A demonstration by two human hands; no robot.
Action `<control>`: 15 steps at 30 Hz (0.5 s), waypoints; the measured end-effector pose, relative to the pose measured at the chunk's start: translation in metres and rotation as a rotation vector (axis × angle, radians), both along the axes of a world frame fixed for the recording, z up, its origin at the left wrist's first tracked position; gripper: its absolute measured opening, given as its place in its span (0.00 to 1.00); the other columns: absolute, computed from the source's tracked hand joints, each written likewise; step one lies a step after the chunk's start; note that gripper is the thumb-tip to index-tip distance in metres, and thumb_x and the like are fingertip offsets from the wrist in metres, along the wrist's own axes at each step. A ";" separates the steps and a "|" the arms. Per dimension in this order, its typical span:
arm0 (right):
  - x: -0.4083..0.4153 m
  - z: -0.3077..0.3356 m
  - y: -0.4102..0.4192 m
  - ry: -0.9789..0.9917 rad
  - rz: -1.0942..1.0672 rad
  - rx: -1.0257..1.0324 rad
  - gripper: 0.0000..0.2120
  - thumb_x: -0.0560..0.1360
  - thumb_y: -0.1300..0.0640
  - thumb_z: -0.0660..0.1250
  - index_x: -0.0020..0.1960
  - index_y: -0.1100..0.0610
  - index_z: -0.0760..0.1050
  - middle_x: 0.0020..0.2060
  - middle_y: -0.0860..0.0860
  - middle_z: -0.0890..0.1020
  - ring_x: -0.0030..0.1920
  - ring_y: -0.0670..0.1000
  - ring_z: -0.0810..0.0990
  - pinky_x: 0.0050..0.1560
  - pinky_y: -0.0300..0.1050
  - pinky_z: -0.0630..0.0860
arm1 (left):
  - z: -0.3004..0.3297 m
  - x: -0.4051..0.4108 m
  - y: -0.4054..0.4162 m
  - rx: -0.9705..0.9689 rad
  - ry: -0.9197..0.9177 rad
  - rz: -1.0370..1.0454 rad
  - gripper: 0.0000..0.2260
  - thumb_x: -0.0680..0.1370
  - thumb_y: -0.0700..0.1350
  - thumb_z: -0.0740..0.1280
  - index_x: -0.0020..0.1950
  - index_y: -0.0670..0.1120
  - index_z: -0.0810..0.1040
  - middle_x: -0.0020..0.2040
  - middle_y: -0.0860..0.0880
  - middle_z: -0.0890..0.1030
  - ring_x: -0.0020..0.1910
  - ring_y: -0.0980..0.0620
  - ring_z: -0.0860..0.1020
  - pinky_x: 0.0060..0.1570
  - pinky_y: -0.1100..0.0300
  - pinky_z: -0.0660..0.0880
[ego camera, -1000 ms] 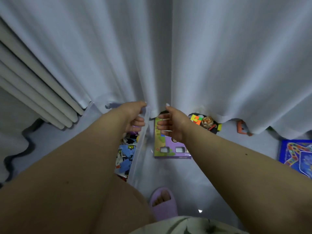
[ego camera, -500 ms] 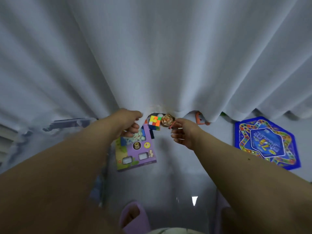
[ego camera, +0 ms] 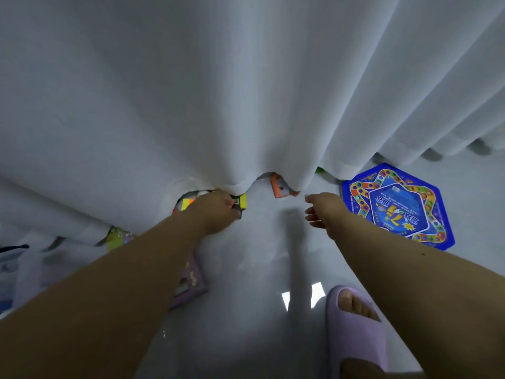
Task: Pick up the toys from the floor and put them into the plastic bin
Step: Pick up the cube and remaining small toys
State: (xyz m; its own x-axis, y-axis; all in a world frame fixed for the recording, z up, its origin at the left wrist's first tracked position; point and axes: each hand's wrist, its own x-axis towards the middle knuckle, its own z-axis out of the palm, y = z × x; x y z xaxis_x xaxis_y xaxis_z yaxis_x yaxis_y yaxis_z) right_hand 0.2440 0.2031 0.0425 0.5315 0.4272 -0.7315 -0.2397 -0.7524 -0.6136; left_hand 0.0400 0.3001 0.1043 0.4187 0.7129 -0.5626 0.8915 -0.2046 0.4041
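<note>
My left hand (ego camera: 216,212) lay over the colourful cube (ego camera: 240,201) at the curtain's (ego camera: 246,91) hem, its fingers curled down onto the toy. My right hand (ego camera: 323,212) hovered with fingers loose and spread, holding nothing, just beside an orange toy (ego camera: 278,187) half under the curtain. The blue game board (ego camera: 396,206) lay flat on the floor (ego camera: 246,310) to its right. I could not make out the bin.

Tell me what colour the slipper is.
Light purple; the slipper shows clearly in the head view.

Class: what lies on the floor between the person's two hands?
In the head view, an orange toy half under the curtain hem, farther back; otherwise bare floor between left hand and right hand.
</note>
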 end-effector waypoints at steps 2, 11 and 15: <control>0.007 -0.009 0.009 -0.111 0.052 0.012 0.19 0.75 0.57 0.65 0.63 0.61 0.70 0.40 0.54 0.76 0.42 0.54 0.76 0.49 0.52 0.78 | -0.018 0.011 0.005 0.020 0.052 -0.088 0.15 0.77 0.50 0.64 0.62 0.47 0.76 0.60 0.48 0.76 0.64 0.47 0.71 0.51 0.64 0.62; 0.015 -0.013 0.065 -0.236 0.470 0.232 0.26 0.72 0.75 0.56 0.68 0.60 0.68 0.56 0.54 0.75 0.51 0.53 0.74 0.35 0.36 0.76 | -0.058 0.082 0.019 -0.160 -0.197 -0.219 0.20 0.78 0.42 0.64 0.70 0.48 0.68 0.54 0.48 0.73 0.57 0.47 0.74 0.36 0.75 0.67; 0.043 -0.036 0.065 -0.345 0.423 0.214 0.23 0.75 0.73 0.54 0.68 0.62 0.69 0.61 0.56 0.74 0.59 0.54 0.75 0.55 0.37 0.72 | -0.068 0.111 0.037 -0.147 -0.285 -0.067 0.31 0.78 0.44 0.65 0.78 0.50 0.54 0.67 0.47 0.72 0.66 0.46 0.71 0.57 0.66 0.67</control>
State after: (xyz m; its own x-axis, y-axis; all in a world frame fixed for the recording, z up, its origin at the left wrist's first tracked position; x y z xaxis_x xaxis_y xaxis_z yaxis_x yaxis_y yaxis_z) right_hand 0.2875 0.2679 0.0064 0.4746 0.7731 -0.4209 0.2950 -0.5902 -0.7514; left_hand 0.1513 0.3372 0.0358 0.6174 0.5982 -0.5108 0.7249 -0.1806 0.6648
